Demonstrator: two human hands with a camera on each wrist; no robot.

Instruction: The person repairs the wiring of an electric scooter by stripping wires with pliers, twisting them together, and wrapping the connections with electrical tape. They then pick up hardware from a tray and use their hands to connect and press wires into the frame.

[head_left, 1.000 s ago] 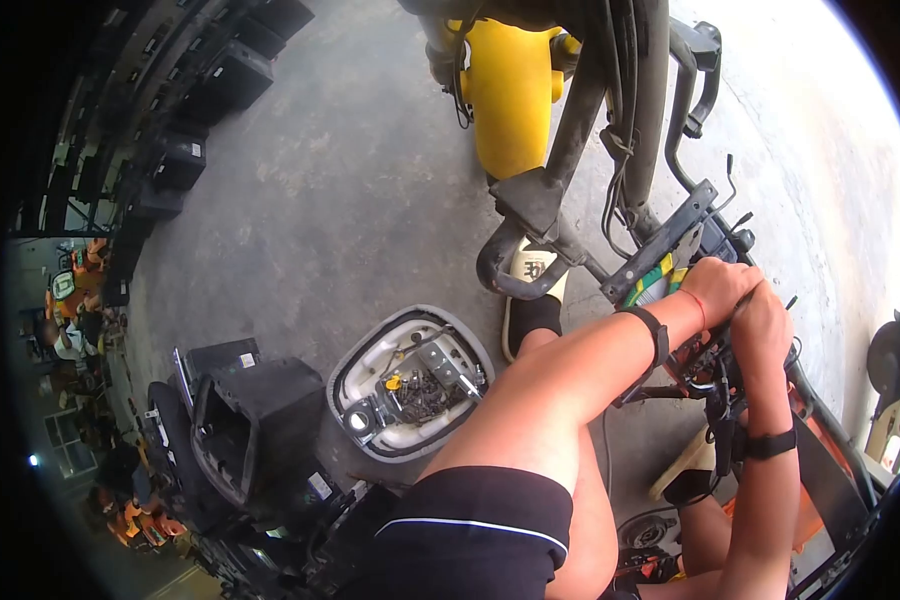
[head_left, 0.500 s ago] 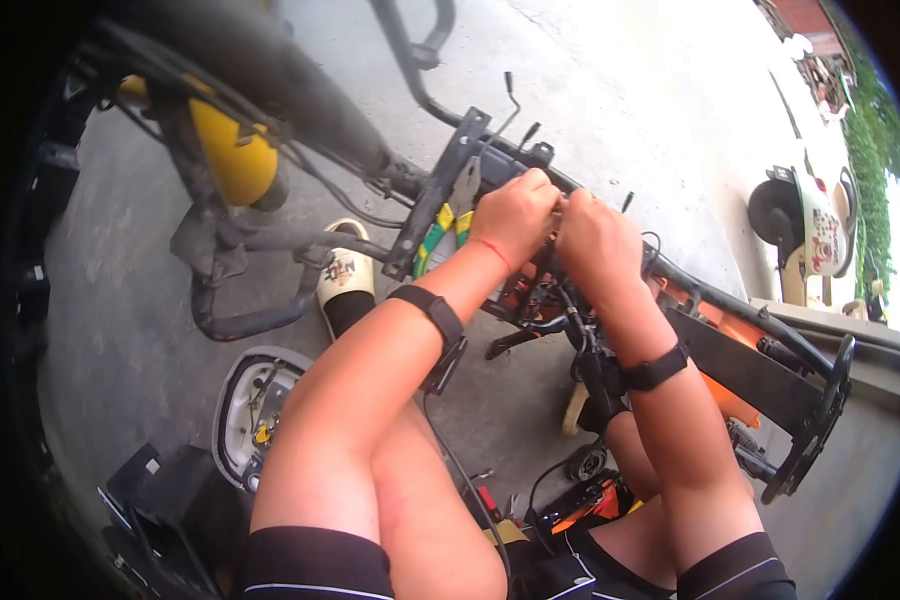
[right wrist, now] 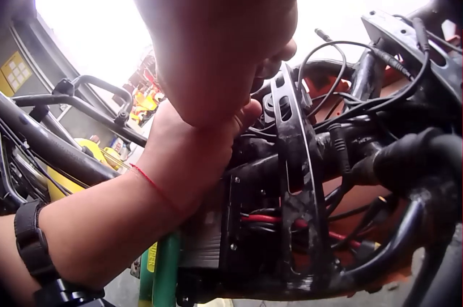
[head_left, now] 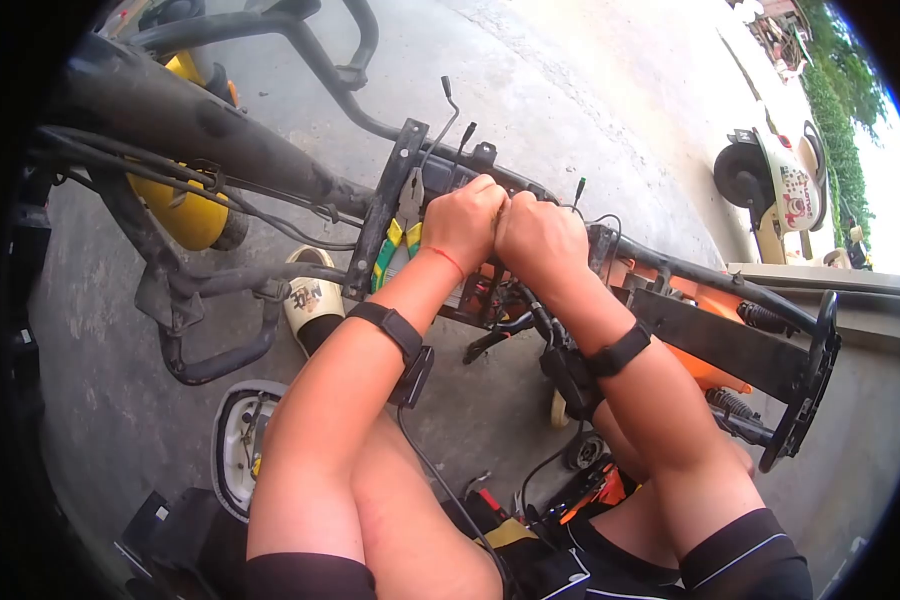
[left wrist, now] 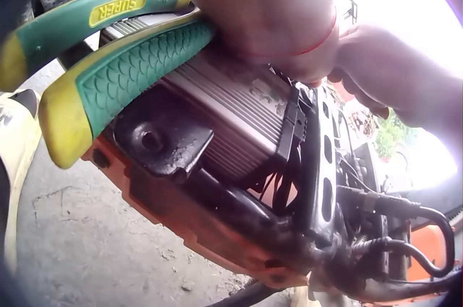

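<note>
My left hand (head_left: 462, 228) and right hand (head_left: 545, 240) meet over the black tubular vehicle frame (head_left: 375, 220), curled fingertips close together. They pinch a small part that the fingers hide; its kind I cannot tell. In the right wrist view, the fingertips are beside a slotted black bracket (right wrist: 293, 169) and dark cables. Pliers (left wrist: 148, 68) with green and yellow handles lie under the left wrist, on a ribbed silver box (left wrist: 235, 119) set in the frame. Red and black wires (right wrist: 264, 218) leave the box's end.
Loose cables with connectors (head_left: 467, 137) stick up behind the hands. A white-lined shell (head_left: 235, 445) lies on the floor at the left. A red-handled tool (head_left: 489, 497) is near my legs. A scooter (head_left: 785, 190) stands at the far right.
The head view has swung right, so the frame and both hands appear further left. My hands stay together over the same part of the frame.
</note>
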